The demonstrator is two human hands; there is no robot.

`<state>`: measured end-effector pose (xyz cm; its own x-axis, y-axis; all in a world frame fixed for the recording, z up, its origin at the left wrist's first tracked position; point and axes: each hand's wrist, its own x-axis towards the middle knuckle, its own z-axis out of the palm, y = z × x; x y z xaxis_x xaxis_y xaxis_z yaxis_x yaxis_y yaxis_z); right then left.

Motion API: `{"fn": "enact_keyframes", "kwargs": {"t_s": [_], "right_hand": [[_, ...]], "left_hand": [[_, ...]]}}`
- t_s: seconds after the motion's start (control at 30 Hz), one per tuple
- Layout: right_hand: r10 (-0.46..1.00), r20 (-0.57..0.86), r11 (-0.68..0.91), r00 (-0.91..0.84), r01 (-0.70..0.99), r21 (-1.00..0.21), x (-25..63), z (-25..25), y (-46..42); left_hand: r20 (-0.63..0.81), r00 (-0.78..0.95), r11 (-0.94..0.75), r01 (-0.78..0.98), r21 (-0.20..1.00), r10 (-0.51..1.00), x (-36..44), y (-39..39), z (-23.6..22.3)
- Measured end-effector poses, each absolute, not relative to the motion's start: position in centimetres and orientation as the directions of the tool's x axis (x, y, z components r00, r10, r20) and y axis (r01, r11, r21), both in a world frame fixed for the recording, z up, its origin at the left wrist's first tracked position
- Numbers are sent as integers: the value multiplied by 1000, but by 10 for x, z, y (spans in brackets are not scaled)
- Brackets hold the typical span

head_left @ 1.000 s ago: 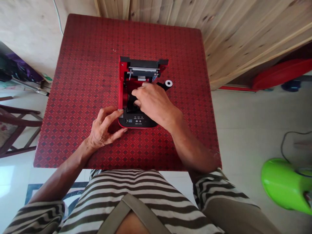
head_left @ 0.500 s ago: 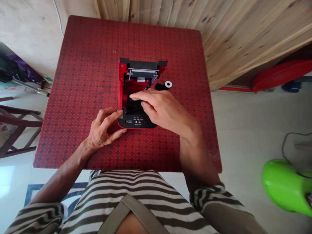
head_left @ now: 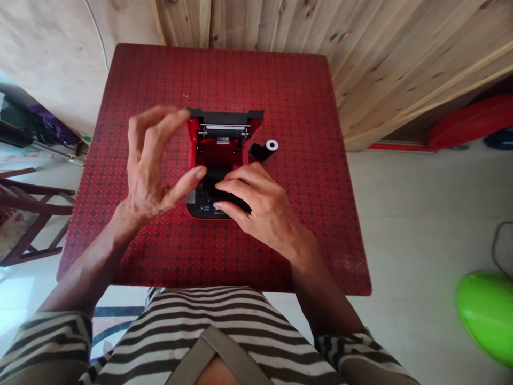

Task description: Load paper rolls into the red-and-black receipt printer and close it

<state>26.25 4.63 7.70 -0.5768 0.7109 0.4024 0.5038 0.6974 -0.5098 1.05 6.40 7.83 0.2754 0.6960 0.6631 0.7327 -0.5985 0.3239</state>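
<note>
A red and black printer [head_left: 192, 160], seemingly for labels or receipts, stands on the table with its lid [head_left: 226, 117] raised. My right hand [head_left: 264, 198] is closed over the printer's front, thumb and fingers pinching a black inner flap [head_left: 211, 187] tilted above the control panel. The flap's right part is hidden by the hand. On the left side, my left hand [head_left: 146, 171] has its fingers spread and holds nothing. Its index fingertip is by the lid's left corner, and its thumb tip is close to the left wall of the paper bay.
Just right of the printer lies a small black roll [head_left: 262, 152] with a white core end. A red patterned cloth covers the table [head_left: 304, 96]. Wooden panelling [head_left: 280, 24] rises behind it. A wooden chair [head_left: 36, 206] is at left, a green stool-like object [head_left: 484, 315] at right.
My left hand has left the printer's front left corner, moved up towards the lid and spread. My right hand has drawn back towards me and now pinches the black flap, which is lifted.
</note>
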Motion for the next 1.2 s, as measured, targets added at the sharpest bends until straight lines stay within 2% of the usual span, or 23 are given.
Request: {"fn": "enact_keyframes", "kwargs": {"t_s": [0.13, 0.23, 0.43, 0.7, 1.2], "right_hand": [[724, 412, 689, -554, 555, -466, 266, 81, 34], [673, 486, 737, -558, 568, -367, 268, 77, 27], [576, 634, 770, -515, 602, -211, 267, 64, 19], [593, 675, 739, -440, 630, -239, 264, 53, 16], [607, 674, 730, -420, 630, -265, 262, 52, 17]], "left_hand": [[564, 380, -635, 678, 369, 733, 19, 106, 87], [505, 422, -647, 617, 449, 753, 18, 107, 83], [476, 585, -751, 567, 338, 656, 8, 57, 69], [531, 580, -774, 566, 283, 618, 10, 35, 40], [569, 559, -771, 592, 235, 603, 10, 38, 27]]}}
